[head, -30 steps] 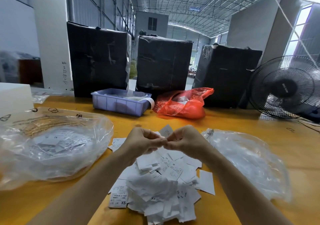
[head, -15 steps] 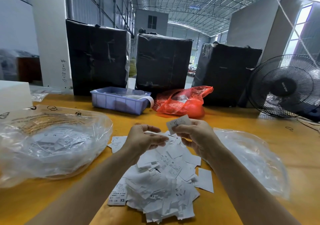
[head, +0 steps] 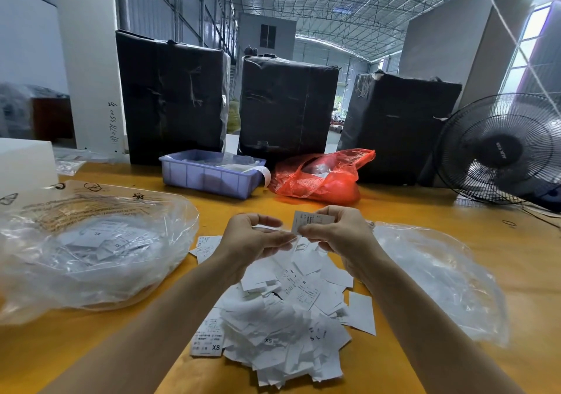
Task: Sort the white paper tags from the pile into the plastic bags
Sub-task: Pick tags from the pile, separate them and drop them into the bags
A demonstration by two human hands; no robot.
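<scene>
A: What is seen nearest on the table [head: 501,260]?

B: A loose pile of white paper tags [head: 282,317] is spread on the yellow top, between the two forearms. Size letters such as XS, S, L and M can be read on several tags.

A: And above the pile?

B: Both hands are raised over its far edge. A single tag [head: 312,221] is pinched at its lower corner by the curled fingers of the right hand [head: 337,232] and is held upright. The left hand [head: 252,239] is kept just beside it, its fingers bent with thumb and fingertips brought close together toward the tag; whether the tag is actually touched by them cannot be told.

A: Where are the bags placed?

B: A clear plastic bag on the left [head: 91,248] is laid beside the pile, with tags seen through it, one marked XL. A second clear bag on the right [head: 434,272] is laid flatter on the table.

A: And farther off?

B: A purple tray [head: 209,176] and a red bag [head: 321,178] are set near the table's far edge, with three black-wrapped boxes [head: 288,105] behind them and a black fan [head: 501,151] at far right.
</scene>
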